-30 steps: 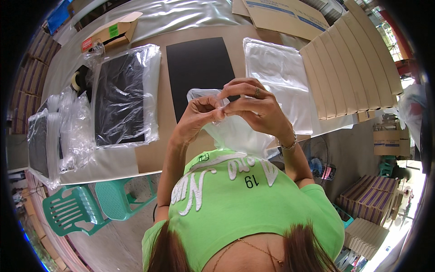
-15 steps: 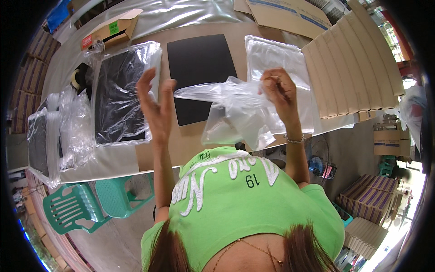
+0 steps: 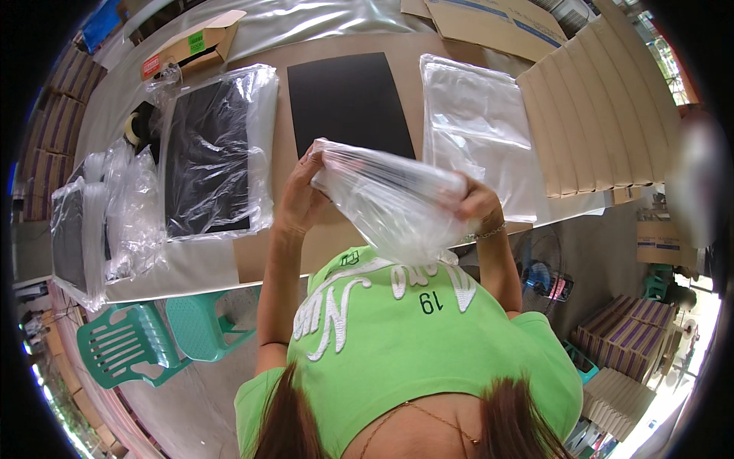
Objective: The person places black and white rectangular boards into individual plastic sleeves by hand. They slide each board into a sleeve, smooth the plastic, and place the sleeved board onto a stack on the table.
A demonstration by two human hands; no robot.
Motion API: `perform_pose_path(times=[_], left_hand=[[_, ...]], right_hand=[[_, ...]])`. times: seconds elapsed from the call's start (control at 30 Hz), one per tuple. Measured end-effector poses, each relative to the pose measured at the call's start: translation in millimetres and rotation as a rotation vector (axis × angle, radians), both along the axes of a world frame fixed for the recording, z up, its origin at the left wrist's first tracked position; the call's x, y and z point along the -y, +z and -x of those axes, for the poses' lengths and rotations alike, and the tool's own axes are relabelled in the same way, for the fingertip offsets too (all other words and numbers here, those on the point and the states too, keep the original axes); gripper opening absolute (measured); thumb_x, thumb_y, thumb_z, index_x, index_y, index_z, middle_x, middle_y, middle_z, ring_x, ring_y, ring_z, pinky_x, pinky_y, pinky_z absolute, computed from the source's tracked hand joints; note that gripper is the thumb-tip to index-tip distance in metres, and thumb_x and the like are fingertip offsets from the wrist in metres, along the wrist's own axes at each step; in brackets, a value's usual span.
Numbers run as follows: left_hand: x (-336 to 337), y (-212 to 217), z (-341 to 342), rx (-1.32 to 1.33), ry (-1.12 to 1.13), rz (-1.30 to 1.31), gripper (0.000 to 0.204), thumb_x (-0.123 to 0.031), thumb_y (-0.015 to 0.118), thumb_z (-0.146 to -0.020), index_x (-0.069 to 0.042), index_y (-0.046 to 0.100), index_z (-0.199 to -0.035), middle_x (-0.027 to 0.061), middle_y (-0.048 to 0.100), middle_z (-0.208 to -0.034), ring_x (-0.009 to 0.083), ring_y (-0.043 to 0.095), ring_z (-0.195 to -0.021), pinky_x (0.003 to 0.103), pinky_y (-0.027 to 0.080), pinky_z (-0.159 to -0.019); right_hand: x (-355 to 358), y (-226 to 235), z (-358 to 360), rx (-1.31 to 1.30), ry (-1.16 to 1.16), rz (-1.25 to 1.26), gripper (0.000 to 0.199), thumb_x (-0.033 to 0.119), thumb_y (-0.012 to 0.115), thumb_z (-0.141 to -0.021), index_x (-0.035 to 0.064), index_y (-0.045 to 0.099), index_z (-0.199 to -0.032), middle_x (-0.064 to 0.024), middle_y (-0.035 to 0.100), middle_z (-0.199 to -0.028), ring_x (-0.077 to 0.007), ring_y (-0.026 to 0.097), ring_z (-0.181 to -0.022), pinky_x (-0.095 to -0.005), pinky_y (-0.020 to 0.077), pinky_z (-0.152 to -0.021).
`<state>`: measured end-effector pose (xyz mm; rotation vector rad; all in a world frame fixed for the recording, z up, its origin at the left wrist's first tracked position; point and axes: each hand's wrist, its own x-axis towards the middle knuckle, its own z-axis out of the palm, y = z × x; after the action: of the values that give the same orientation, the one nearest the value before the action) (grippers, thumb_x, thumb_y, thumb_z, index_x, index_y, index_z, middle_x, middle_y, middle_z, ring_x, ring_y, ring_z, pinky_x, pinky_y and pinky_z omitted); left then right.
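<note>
A clear plastic bag (image 3: 390,195) is stretched between my two hands, in front of my chest at the table's near edge. My left hand (image 3: 303,187) pinches one corner of it. My right hand (image 3: 475,203), somewhat blurred, grips the other end. Just beyond the bag lies a flat black sheet (image 3: 348,103), its near part hidden by the plastic. Right of that sheet is a stack of clear plastic bags (image 3: 482,107). On the left, bagged black sheets (image 3: 206,153) lie in a flat pile.
Tall tan cardboard pieces (image 3: 600,115) stand in a row at the right. Crumpled plastic packs (image 3: 126,214) and a tape roll (image 3: 140,126) are at the left, with an opened carton (image 3: 202,46) behind. Green plastic chairs (image 3: 126,344) stand below the table's left edge.
My left hand was apart with spread fingers; now it has taken hold of the bag's corner. The bag, earlier hanging from my right hand, is pulled out between both hands.
</note>
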<state>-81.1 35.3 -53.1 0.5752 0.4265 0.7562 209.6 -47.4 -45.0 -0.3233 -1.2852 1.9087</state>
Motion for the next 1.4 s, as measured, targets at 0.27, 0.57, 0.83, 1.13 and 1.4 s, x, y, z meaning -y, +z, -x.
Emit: perform_pose_path(times=[0.27,0.57,0.83,1.13,1.4], left_hand=[[32.5,-7.1,10.1,0.078,-0.282,0.329,0.051,-0.027,0.055,-0.087,0.007,0.043,-0.123,0.014,0.058,-0.107,0.016,0.063,-0.082,0.029,0.057,-0.067],[5.8,-11.7,26.7,0.401,0.398,0.198,0.04,-0.033,0.045,-0.094,-0.002,0.051,-0.119,0.0153,0.06,-0.11,0.0264,0.062,-0.094,0.043,0.053,-0.083],[3.4,-48.3,36.5,0.635,-0.296,0.23,0.052,-0.038,0.047,-0.092,0.003,0.046,-0.124,0.0217,0.053,-0.121,0.0359,0.053,-0.111,0.046,0.048,-0.092],[11.8,-126.1,98.8,-0.058,-0.298,-0.006,0.077,-0.029,0.078,-0.068,0.003,0.041,-0.127,0.0152,0.056,-0.116,0.0217,0.057,-0.103,0.034,0.044,-0.091],[22.7,-87.2,81.0,-0.277,0.182,-0.066,0.031,-0.01,0.072,-0.073,-0.005,0.055,-0.099,0.0043,0.062,-0.095,0.0098,0.058,-0.089,0.025,0.046,-0.081]], right_hand=[[-2.2,1.8,-3.5,-0.536,-0.778,0.507,0.053,0.046,0.048,-0.09,0.0006,0.052,-0.117,-0.0123,0.058,-0.114,-0.0202,0.057,-0.104,-0.0378,0.0432,-0.095],[26.1,-29.0,41.6,-0.276,-0.266,1.076,0.049,0.032,0.054,-0.09,-0.0017,0.045,-0.125,-0.0107,0.057,-0.103,-0.0175,0.056,-0.098,-0.0291,0.0483,-0.086],[46.8,-96.2,15.5,-0.773,-0.16,0.449,0.043,0.038,0.054,-0.089,0.0071,0.052,-0.118,-0.0095,0.057,-0.095,-0.0203,0.055,-0.078,-0.0357,0.0478,-0.06],[16.6,-16.3,13.1,-0.774,-0.566,0.648,0.041,0.048,0.056,-0.085,0.0137,0.059,-0.108,-0.0069,0.058,-0.103,-0.0266,0.054,-0.101,-0.0469,0.0375,-0.098],[33.3,-61.0,-10.7,0.102,-0.47,0.764,0.023,0.011,0.066,-0.081,0.0035,0.055,-0.1,-0.0073,0.063,-0.093,-0.0121,0.06,-0.082,-0.0289,0.0501,-0.082]])
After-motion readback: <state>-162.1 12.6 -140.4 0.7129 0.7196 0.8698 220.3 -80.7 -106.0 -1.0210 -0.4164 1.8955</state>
